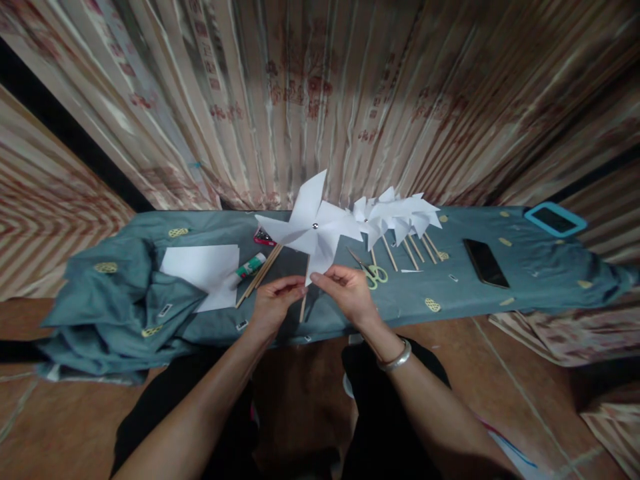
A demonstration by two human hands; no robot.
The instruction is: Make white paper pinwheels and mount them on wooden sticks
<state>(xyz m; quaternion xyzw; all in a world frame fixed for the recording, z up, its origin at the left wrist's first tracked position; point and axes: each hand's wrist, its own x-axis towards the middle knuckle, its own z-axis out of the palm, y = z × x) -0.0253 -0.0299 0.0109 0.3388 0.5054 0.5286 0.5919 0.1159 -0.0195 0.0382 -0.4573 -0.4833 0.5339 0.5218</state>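
Observation:
A white paper pinwheel with a shiny pin at its centre faces me, held up over the cloth-covered table. Its thin wooden stick runs down behind the lowest blade. My left hand is closed, pinching the stick just under the paper. The thumb and fingers of my right hand pinch the tip of the lowest blade beside the stick. Close to my left hand lie several loose wooden sticks and a glue stick. Scissors with green handles rest beyond my right hand.
Several finished pinwheels lie in a row at the back right. White paper sheets are on the left, near bunched cloth. A red box of pins sits behind. A phone and a blue-framed device lie right.

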